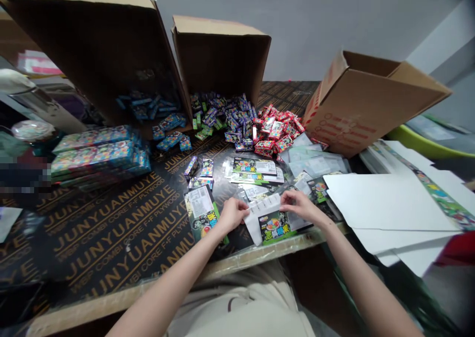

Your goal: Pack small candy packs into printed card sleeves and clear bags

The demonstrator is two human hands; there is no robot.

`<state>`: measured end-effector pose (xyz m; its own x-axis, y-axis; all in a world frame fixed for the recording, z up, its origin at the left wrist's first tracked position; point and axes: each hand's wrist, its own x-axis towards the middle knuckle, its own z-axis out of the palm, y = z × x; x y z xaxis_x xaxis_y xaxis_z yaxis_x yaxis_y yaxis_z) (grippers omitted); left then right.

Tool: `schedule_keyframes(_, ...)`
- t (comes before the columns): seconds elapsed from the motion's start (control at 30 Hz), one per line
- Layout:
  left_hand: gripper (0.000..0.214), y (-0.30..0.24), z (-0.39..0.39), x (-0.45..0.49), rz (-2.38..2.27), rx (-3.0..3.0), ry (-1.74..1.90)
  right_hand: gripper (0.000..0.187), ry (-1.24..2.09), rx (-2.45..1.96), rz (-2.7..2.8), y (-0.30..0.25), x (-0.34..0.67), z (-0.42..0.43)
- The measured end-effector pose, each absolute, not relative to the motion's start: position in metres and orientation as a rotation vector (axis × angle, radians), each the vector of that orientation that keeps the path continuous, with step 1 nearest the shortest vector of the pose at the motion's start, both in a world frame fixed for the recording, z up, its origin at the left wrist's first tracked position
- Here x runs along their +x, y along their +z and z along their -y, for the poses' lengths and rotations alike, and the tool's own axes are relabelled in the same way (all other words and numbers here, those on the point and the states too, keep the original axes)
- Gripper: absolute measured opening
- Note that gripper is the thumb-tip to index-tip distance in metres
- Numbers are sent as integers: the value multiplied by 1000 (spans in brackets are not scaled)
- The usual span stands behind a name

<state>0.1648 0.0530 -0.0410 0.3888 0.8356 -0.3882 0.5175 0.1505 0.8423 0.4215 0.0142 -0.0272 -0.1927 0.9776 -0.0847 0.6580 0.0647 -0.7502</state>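
Note:
Close to the table's front edge, my left hand [234, 213] pinches the left end of a white paper sheet [262, 206] with small marks along it. The fingers of my right hand [298, 206] are closed at the sheet's right end. Just below the sheet lies a black-and-green printed card [273, 227] with colourful lettering. Another printed card with a pale panel [202, 207] lies left of my left hand. Beyond my hands is a small stack of similar cards [256, 168]. Three small candy boxes [202, 172] sit left of that stack.
Two tipped cartons [222, 55] stand behind, with blue boxes [170, 131] and purple boxes [237, 119] spilling out. Red boxes [276, 129] are heaped beside clear plastic bags [315, 159]. An upright carton [345, 104] and white card sheets [389, 203] occupy the right. Wrapped packs [100, 154] stand left.

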Motion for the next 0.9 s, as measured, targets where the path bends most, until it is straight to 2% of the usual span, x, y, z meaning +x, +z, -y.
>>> schedule_keyframes(0.07, 9, -39, -57, 177, -1243, 1569, 333, 20, 881, -1623, 1996, -21, 420, -15)
schedule_keyframes(0.23, 10, -30, -68, 202, -1206, 1659, 377, 27, 313, -1900, 2125, -31, 428, -15)
schedule_keyframes(0.4, 25, -37, -68, 186, -1211, 1604, 474, 32, 137, -1923, 2075, -41, 426, -6)
schedule_keyframes(0.5, 36, -48, -65, 179, -1227, 1540, 494, 35, 186, -1762, 2081, -38, 400, -7)
schedule_keyframes(0.7, 35, -60, -60, 184, -1253, 1459, 596, 11, 405, -1565, 2018, -47, 352, -17)
schedule_keyframes(0.9, 33, -67, -59, 185, -1246, 1379, 661, 17, 422, -1551, 1876, -53, 352, -4)
